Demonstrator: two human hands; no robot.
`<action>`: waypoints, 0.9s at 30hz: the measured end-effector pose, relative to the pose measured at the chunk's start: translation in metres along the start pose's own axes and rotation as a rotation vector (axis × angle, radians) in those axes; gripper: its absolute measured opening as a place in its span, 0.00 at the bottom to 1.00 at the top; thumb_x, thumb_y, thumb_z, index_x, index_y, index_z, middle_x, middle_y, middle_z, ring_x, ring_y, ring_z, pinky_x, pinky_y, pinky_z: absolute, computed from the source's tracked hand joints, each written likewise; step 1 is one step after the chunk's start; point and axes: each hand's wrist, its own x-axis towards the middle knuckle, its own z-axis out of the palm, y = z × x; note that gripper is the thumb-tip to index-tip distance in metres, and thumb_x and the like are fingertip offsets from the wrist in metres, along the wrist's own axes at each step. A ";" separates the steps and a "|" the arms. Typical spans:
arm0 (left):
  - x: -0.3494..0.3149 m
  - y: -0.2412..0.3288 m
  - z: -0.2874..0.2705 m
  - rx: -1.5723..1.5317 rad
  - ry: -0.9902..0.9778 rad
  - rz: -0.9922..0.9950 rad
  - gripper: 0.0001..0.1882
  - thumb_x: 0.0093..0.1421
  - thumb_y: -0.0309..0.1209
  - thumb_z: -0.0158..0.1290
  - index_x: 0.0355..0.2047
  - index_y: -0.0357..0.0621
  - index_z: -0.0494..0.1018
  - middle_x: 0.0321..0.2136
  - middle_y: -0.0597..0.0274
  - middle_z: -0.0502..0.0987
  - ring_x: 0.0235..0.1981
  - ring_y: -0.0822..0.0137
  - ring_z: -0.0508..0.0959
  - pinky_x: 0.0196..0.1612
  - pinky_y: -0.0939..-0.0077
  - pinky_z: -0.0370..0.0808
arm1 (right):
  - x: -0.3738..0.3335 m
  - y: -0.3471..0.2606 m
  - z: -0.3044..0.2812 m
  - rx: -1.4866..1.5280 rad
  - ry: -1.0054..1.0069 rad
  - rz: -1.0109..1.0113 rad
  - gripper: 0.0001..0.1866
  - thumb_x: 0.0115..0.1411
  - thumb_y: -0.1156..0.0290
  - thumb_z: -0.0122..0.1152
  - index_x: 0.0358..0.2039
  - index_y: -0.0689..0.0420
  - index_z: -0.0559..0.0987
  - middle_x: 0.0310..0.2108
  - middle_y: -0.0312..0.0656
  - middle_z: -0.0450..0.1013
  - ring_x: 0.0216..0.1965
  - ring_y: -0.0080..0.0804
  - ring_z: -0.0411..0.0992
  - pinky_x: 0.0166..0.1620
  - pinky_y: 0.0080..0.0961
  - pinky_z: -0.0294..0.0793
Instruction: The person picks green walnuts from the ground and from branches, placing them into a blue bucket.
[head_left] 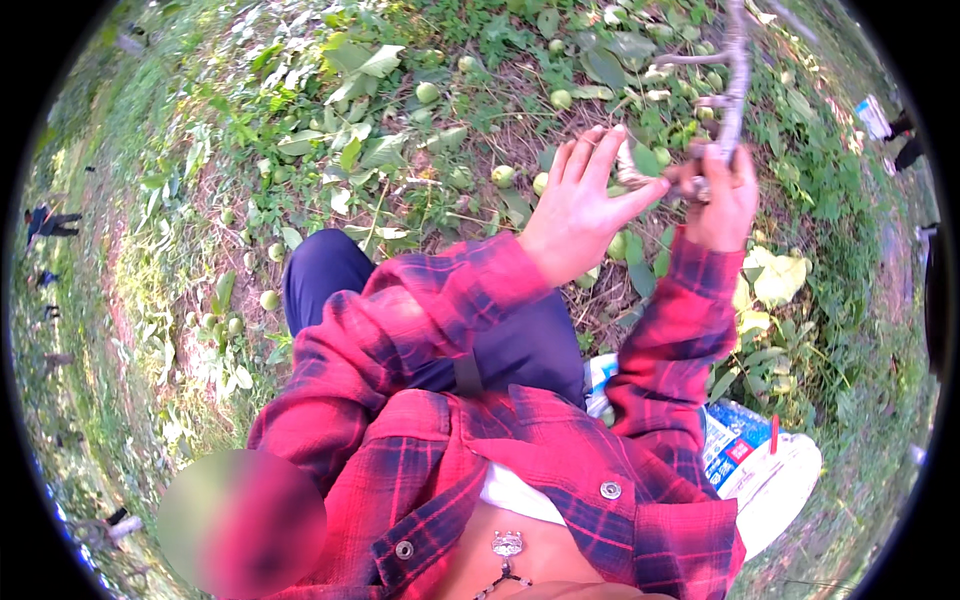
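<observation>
My right hand [725, 195] is closed around the lower end of a grey branch [738, 80] that runs up past the top of the view. Short side twigs stick out from it on the left. My left hand [580, 205] is just to the left of the branch's end, fingers stretched out and thumb pointing toward it. Between the two hands hangs a curled, dry brown leaf [628, 165]; whether my left thumb touches it I cannot tell. Round green fruits [503, 176] lie on the ground under and around my hands.
Beside my right arm is a white and blue printed sack [735, 440]. Large fallen leaves [365, 65] and several more green fruits [427, 92] cover the ground. A person [50, 222] stands far left. Another person's dark-clad legs [908, 145] show at the right edge.
</observation>
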 end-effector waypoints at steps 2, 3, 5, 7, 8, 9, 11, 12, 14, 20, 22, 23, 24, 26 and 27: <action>-0.013 -0.001 0.003 -0.359 -0.090 -0.040 0.25 0.39 0.22 0.49 0.43 0.48 0.63 0.45 0.39 0.54 0.48 0.46 0.56 0.47 0.62 0.57 | 0.008 -0.035 -0.040 -0.389 0.151 -0.114 0.11 0.52 0.72 0.46 0.35 0.64 0.64 0.25 0.40 0.67 0.14 0.19 0.63 0.19 0.13 0.64; -0.026 -0.009 0.002 -0.382 -0.204 -0.057 0.25 0.40 0.22 0.49 0.43 0.47 0.63 0.46 0.40 0.53 0.48 0.46 0.57 0.47 0.64 0.58 | 0.013 -0.054 -0.064 -0.735 0.219 -0.122 0.12 0.52 0.71 0.46 0.36 0.63 0.65 0.25 0.42 0.68 0.16 0.24 0.65 0.20 0.16 0.65; -0.068 -0.044 -0.002 -0.429 -0.439 -0.167 0.24 0.41 0.21 0.49 0.43 0.45 0.62 0.47 0.43 0.54 0.47 0.48 0.59 0.46 0.67 0.61 | 0.021 -0.068 -0.126 -1.517 0.290 -0.166 0.15 0.50 0.68 0.47 0.39 0.58 0.65 0.27 0.45 0.69 0.21 0.36 0.68 0.25 0.25 0.67; -0.116 -0.088 -0.006 -0.368 -0.601 -0.291 0.21 0.42 0.21 0.48 0.41 0.43 0.64 0.44 0.47 0.59 0.44 0.52 0.63 0.44 0.69 0.63 | 0.023 -0.070 -0.182 -2.142 0.247 0.110 0.18 0.49 0.64 0.47 0.42 0.51 0.64 0.30 0.49 0.69 0.29 0.46 0.68 0.31 0.34 0.67; -0.132 -0.107 -0.006 -0.302 -0.633 -0.308 0.19 0.43 0.22 0.48 0.40 0.42 0.65 0.42 0.50 0.63 0.42 0.54 0.65 0.42 0.70 0.65 | 0.021 -0.083 -0.201 -2.323 0.218 0.450 0.19 0.49 0.63 0.47 0.43 0.47 0.63 0.32 0.50 0.68 0.33 0.50 0.66 0.34 0.38 0.66; -0.141 -0.122 -0.007 -0.342 -0.676 -0.408 0.16 0.43 0.22 0.47 0.36 0.41 0.67 0.35 0.52 0.68 0.38 0.56 0.68 0.40 0.70 0.66 | 0.012 -0.089 -0.226 -2.361 0.218 0.512 0.19 0.48 0.63 0.48 0.43 0.46 0.63 0.31 0.49 0.68 0.34 0.48 0.67 0.34 0.37 0.66; -0.181 -0.171 -0.006 -0.231 -0.611 -0.434 0.13 0.43 0.24 0.47 0.32 0.39 0.69 0.30 0.52 0.70 0.33 0.54 0.70 0.36 0.70 0.67 | -0.002 -0.100 -0.267 -2.419 0.235 0.596 0.19 0.48 0.64 0.49 0.43 0.44 0.64 0.31 0.48 0.69 0.34 0.45 0.68 0.35 0.36 0.66; -0.211 -0.200 -0.007 -0.105 -0.637 -0.519 0.14 0.42 0.25 0.48 0.32 0.39 0.68 0.29 0.50 0.70 0.32 0.54 0.70 0.35 0.69 0.67 | -0.010 -0.108 -0.292 -2.553 0.254 0.492 0.19 0.47 0.64 0.50 0.43 0.44 0.64 0.31 0.47 0.69 0.34 0.43 0.68 0.36 0.35 0.66; -0.207 -0.202 -0.002 0.103 -0.900 -0.664 0.15 0.42 0.28 0.49 0.33 0.38 0.67 0.23 0.48 0.71 0.29 0.52 0.71 0.34 0.64 0.67 | -0.035 -0.123 -0.336 -2.818 0.284 0.290 0.20 0.47 0.65 0.51 0.43 0.46 0.64 0.31 0.47 0.69 0.34 0.38 0.69 0.36 0.34 0.66; -0.194 -0.164 0.044 -0.195 -1.000 -0.627 0.14 0.44 0.31 0.47 0.33 0.42 0.68 0.23 0.47 0.71 0.27 0.52 0.71 0.33 0.64 0.67 | 0.000 -0.024 -0.296 -2.223 0.249 0.309 0.15 0.44 0.69 0.54 0.36 0.53 0.71 0.26 0.44 0.70 0.30 0.28 0.69 0.34 0.22 0.68; -0.192 -0.149 0.050 -0.251 -1.000 -0.582 0.13 0.44 0.27 0.46 0.33 0.40 0.69 0.23 0.48 0.71 0.27 0.53 0.71 0.32 0.68 0.68 | -0.027 0.113 -0.259 -1.386 -0.142 0.212 0.15 0.44 0.69 0.55 0.36 0.52 0.71 0.30 0.42 0.69 0.27 0.31 0.68 0.34 0.22 0.68; -0.191 -0.145 0.053 -0.285 -0.987 -0.547 0.12 0.45 0.27 0.46 0.33 0.40 0.69 0.24 0.48 0.71 0.28 0.53 0.71 0.32 0.68 0.68 | -0.036 0.167 -0.221 -1.309 -0.124 0.372 0.17 0.43 0.65 0.56 0.37 0.53 0.70 0.33 0.42 0.68 0.33 0.34 0.68 0.38 0.25 0.66; -0.188 -0.142 0.055 -0.318 -0.975 -0.506 0.12 0.45 0.27 0.46 0.33 0.40 0.68 0.25 0.48 0.71 0.28 0.53 0.71 0.33 0.68 0.68 | -0.043 0.207 -0.202 -1.430 -0.220 0.278 0.23 0.41 0.61 0.58 0.39 0.55 0.68 0.35 0.46 0.66 0.37 0.39 0.65 0.41 0.30 0.64; -0.180 -0.144 0.059 -0.390 -0.921 -0.509 0.13 0.45 0.26 0.46 0.34 0.40 0.68 0.26 0.48 0.71 0.30 0.51 0.70 0.34 0.67 0.67 | -0.052 0.270 -0.167 -1.555 -0.088 0.759 0.32 0.36 0.58 0.61 0.43 0.54 0.62 0.43 0.50 0.57 0.38 0.48 0.63 0.42 0.35 0.64; -0.179 -0.148 0.057 -0.363 -0.845 -0.459 0.12 0.46 0.24 0.45 0.34 0.38 0.67 0.25 0.50 0.72 0.28 0.57 0.72 0.32 0.71 0.68 | -0.056 0.283 -0.146 -1.562 0.069 0.768 0.31 0.35 0.59 0.61 0.41 0.54 0.63 0.41 0.49 0.57 0.37 0.48 0.64 0.40 0.36 0.64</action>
